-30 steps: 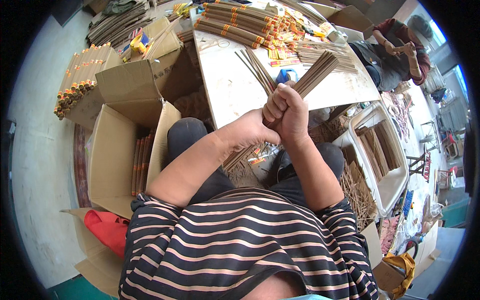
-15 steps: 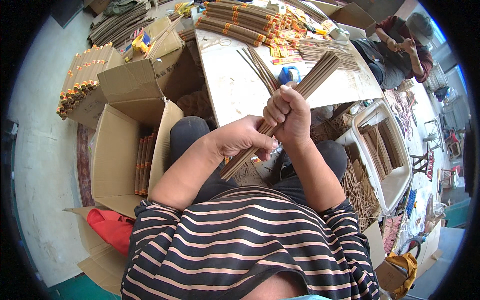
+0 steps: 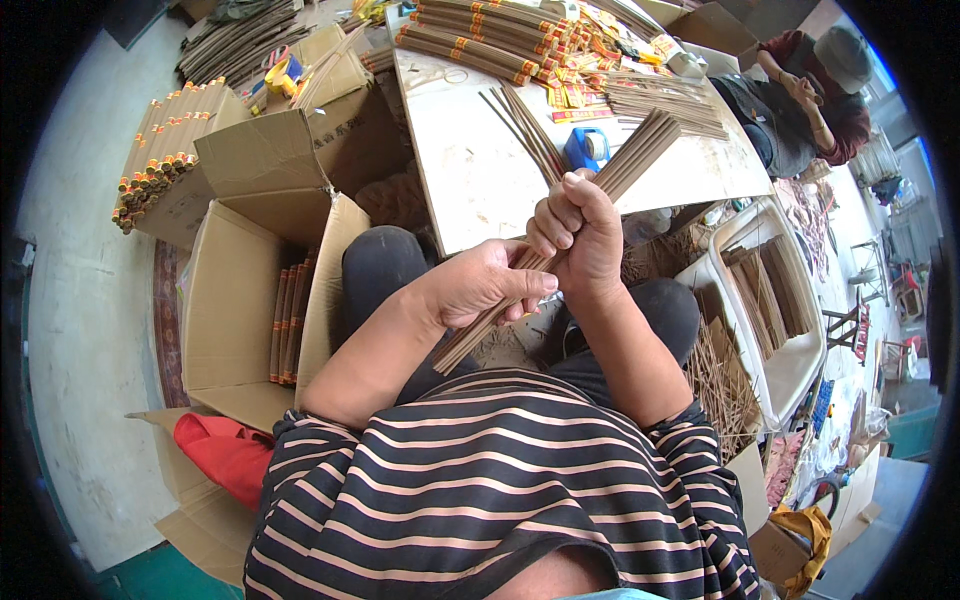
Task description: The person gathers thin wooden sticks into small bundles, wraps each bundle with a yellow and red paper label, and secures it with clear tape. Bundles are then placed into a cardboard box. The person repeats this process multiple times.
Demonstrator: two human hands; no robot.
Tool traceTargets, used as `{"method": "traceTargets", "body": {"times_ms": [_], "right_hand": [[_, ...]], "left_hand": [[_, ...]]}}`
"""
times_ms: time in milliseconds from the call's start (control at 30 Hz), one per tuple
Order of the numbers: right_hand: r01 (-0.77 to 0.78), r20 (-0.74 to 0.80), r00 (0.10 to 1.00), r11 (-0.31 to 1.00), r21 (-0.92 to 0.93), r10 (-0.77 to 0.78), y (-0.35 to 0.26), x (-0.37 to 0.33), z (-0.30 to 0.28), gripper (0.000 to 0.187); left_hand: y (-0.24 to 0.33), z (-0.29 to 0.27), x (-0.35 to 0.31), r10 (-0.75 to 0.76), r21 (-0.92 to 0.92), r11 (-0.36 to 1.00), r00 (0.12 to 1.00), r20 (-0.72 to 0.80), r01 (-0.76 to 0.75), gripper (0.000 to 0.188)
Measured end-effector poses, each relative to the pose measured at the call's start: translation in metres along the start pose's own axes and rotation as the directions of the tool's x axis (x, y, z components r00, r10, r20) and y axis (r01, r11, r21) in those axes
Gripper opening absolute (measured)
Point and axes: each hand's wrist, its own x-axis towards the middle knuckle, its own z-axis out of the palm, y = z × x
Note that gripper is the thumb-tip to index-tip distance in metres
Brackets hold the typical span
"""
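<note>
Catalogue taken from where I stand; clock face centred on the seated person's hands, twelve straight ahead of them.

Item: one bundle of thin brown sticks (image 3: 645,145), slanting from one o'clock to seven, upper end above the white table (image 3: 455,205), lower end toward the lap.

Item: right hand (image 3: 580,235). Closed in a fist around the bundle's middle, seemingly so the sticks stay packed together.

Item: left hand (image 3: 490,285). Wrapped around the lower length, thumb laid across the top, perhaps to steady that end (how hard it squeezes, I cannot tell).

Item: loose sticks (image 3: 522,130), about twelve, on the table, near ends hidden behind the right fist.

Item: blue tape dispenser (image 3: 580,148), half past twelve, just beyond that fist, presumably placed for easy reach.

Item: red-and-yellow paper labels (image 3: 575,97), farther out at twelve, scattered flat.

Item: pile of banded bundles (image 3: 480,60), half past eleven, laid side by side, likely to keep the heap tidy.

Item: cardboard box (image 3: 230,340), just below nine, beside the left knee (image 3: 380,270), flaps spread; banded bundles (image 3: 285,320) inside.

Item: white plastic tub (image 3: 780,385), past three, holding brown sticks (image 3: 765,300), apparently kept close as stock.

Item: co-worker (image 3: 848,125), two o'clock, dark-red sleeves, hands together.
</note>
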Motion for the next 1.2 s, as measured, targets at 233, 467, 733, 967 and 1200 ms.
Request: {"method": "traceTargets", "body": {"times_ms": [233, 467, 733, 967, 1200], "right_hand": [[-0.015, -0.008, 1.0, 0.999, 0.029, 0.015, 0.002, -0.001, 0.0, 0.016], [-0.005, -0.001, 1.0, 1.0, 0.012, 0.005, 0.009, -0.006, -0.002, 0.011], [-0.011, 0.026, 1.0, 1.0, -0.011, 0.011, 0.01, -0.008, -0.002, 0.009], [-0.021, 0.015, 1.0, 0.999, 0.048, 0.02, 0.008, -0.005, 0.0, 0.008], [-0.029, 0.017, 0.999, 0.998, 0.063, 0.028, 0.01, -0.005, 0.0, 0.008]], "left_hand": [[-0.003, 0.004, -0.004, -0.005, 0.121, 0.993, 0.997, -0.077, 0.014, 0.025], [-0.004, 0.017, -0.006, 0.038, 0.341, 0.939, 0.972, -0.233, 0.045, 0.021], [-0.006, 0.015, -0.005, 0.005, 0.346, 0.935, 0.973, -0.23, 0.077, 0.019], [-0.006, 0.005, -0.012, 0.013, 0.144, 0.99, 0.995, -0.094, 0.0, 0.022], [-0.012, -0.003, -0.014, 0.028, -0.019, 0.999, 1.0, -0.009, -0.028, 0.025]]}}
